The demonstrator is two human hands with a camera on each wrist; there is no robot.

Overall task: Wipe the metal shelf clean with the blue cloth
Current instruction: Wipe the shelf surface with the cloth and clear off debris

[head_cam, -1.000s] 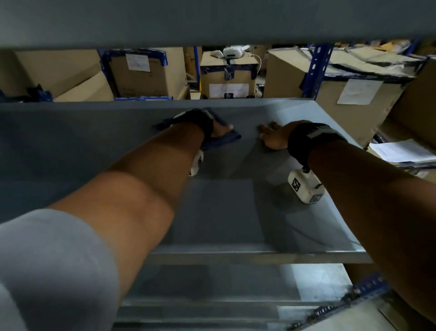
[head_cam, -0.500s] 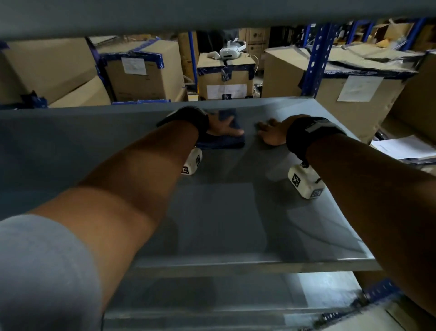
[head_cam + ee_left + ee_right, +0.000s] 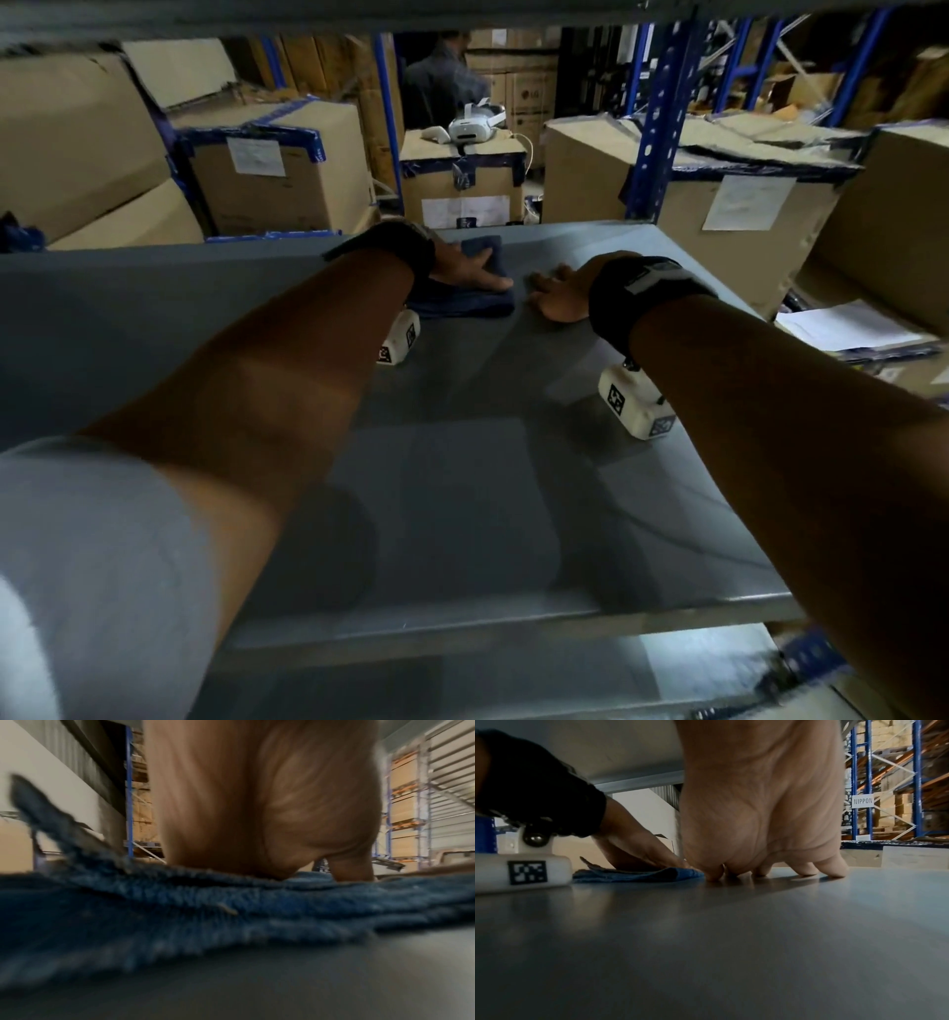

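A folded blue cloth (image 3: 462,300) lies near the far edge of the grey metal shelf (image 3: 462,488). My left hand (image 3: 464,267) presses flat on top of it with straight fingers; the palm (image 3: 257,801) fills the left wrist view above the cloth (image 3: 205,912). Just right of the cloth, my right hand (image 3: 557,295) rests on the bare shelf (image 3: 731,943) on its fingertips (image 3: 808,871) and holds nothing. In the right wrist view the left hand (image 3: 634,845) lies on the cloth (image 3: 639,875) close beside the right palm.
Another shelf board (image 3: 462,13) hangs low overhead. Cardboard boxes (image 3: 277,174) and blue rack posts (image 3: 657,113) stand behind the far edge, a white headset (image 3: 470,126) on one box. Papers (image 3: 847,326) lie off to the right. A person (image 3: 441,82) stands far back.
My left hand has slid the cloth to the right, closer to the right hand, which stays in place. My head has moved, so more of the room behind shows.
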